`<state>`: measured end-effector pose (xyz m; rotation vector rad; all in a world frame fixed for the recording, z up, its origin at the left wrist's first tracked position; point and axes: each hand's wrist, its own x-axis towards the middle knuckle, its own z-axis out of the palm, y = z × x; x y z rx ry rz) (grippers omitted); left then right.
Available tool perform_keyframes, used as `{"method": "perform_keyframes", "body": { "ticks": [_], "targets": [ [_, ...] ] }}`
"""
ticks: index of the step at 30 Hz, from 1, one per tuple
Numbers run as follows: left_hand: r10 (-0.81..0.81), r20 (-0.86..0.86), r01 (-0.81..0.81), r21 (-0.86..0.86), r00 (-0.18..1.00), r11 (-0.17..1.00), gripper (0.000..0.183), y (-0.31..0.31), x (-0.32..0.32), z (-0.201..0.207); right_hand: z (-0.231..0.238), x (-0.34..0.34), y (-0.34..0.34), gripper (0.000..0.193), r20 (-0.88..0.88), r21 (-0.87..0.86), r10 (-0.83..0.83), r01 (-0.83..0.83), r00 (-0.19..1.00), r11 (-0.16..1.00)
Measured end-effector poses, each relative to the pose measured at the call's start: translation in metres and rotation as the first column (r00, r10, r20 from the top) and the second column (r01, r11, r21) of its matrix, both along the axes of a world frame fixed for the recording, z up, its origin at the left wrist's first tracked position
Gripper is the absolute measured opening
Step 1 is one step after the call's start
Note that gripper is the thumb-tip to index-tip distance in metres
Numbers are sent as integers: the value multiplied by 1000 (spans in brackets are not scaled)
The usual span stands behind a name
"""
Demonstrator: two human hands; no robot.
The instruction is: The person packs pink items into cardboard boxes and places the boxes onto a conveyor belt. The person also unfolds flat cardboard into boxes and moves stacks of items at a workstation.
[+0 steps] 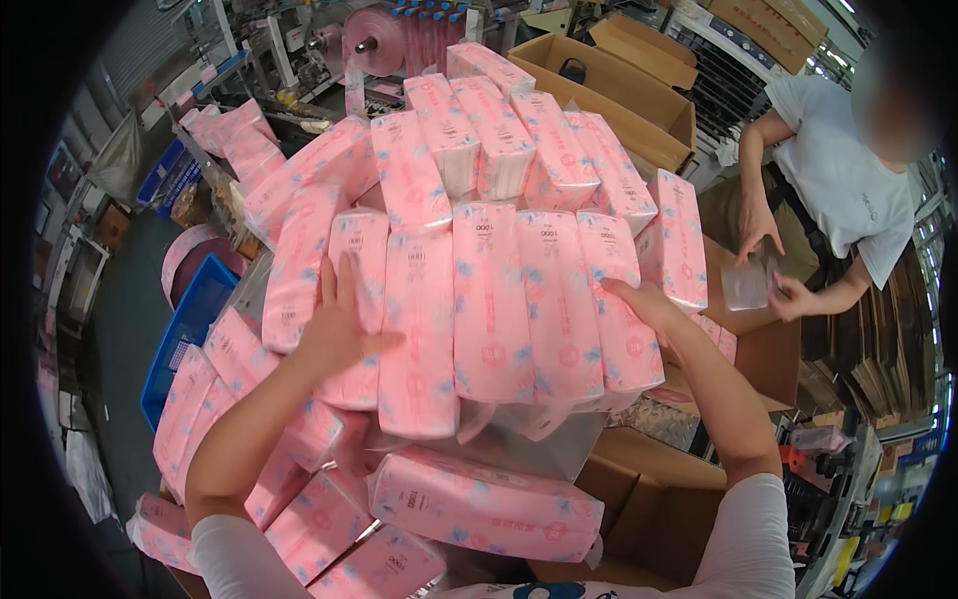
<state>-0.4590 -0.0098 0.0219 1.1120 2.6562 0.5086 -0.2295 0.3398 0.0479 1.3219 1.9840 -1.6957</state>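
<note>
Pink soft packs of tissues with blue flower prints stand in a row across the heap in front of me. My left hand (344,329) lies with spread fingers on the left packs of the row, its thumb pointing toward a middle tissue pack (417,339). At the row's right end, my right hand (647,305) rests against the rightmost tissue pack (627,344). The right thumb stretches over that pack's face, while its other fingers are mostly hidden at the pack's side. Clear plastic film (554,444) shows under the row's near ends.
A loose tissue pack (489,506) lies nearest me, beside an open cardboard box (649,509). More packs pile up at left near a blue crate (185,339). At right, a co-worker (838,190) handles something clear. Behind the heap stand another carton (609,95) and a film roll (377,42).
</note>
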Motion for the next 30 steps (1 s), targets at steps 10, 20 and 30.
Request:
{"method": "perform_keyframes", "body": {
  "ticks": [10, 20, 30],
  "targets": [
    [59, 981, -418, 24, 184, 908, 64, 24, -81, -2, -38, 30, 0, 72, -192, -264, -198, 144, 961, 954],
    [-160, 773, -436, 501, 614, 747, 64, -1, -48, 20, 13, 108, -18, 62, -614, -325, -380, 217, 691, 920],
    [-458, 738, -306, 642, 496, 703, 40, 64, 277, 123, 136, 540, -33, 84, -435, 7, -441, 493, 785, 870]
  ]
}}
